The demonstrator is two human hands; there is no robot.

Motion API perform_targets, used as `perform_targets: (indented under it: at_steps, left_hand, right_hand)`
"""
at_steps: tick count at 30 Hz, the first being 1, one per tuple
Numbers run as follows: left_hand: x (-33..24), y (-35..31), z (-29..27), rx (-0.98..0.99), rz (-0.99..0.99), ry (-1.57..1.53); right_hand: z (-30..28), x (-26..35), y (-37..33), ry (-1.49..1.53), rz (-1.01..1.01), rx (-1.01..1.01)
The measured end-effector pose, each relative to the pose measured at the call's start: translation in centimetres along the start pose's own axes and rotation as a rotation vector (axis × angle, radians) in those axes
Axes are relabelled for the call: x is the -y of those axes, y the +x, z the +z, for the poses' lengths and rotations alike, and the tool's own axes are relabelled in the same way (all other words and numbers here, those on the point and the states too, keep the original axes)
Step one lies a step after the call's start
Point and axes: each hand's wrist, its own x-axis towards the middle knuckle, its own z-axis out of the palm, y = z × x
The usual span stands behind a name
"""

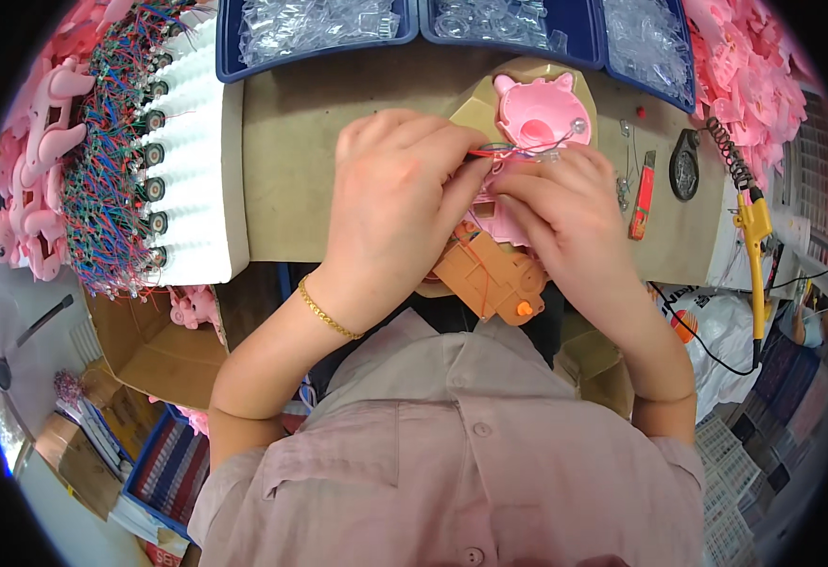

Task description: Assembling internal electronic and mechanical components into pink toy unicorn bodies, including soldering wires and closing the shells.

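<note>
A brown worktop (301, 170) fills the upper middle of the frame, with blue trays (319, 33) of clear parts along the top edge, white foam (197, 161) strung with wired parts at upper left and a yellow soldering iron (754, 227) at right. Both hands meet at centre: the left hand (390, 203) and the right hand (570, 213) each have their grip pinched on thin red wires (490, 151) beside a pink toy shell (537, 109) on its beige stand, above an orange plastic part (490, 274). Bare worktop lies open left of the hands.
</note>
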Motion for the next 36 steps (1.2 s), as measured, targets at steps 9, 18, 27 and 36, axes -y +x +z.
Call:
perform_targets:
  at_steps: [9,18,27,36]
  left_hand:
    - [0.0,0.3,0.6,-0.029,-0.023,-0.130]
    - [0.4,0.9,-0.4,0.008,-0.114,-0.264]
    - [-0.3,2.1,-2.0,0.076,-0.103,0.057]
    - [1.5,0.3,-2.2,-0.073,-0.603,-1.114]
  right_hand:
    - [0.4,1.2,0.9,-0.153,-0.029,0.010]
    - [-0.1,0.5,-0.3,-0.066,-0.024,0.021]
    - [-3.5,5.9,-2.5,-0.053,0.232,0.260]
    - [-2.7,0.5,-0.6,0.215,-0.063,0.146]
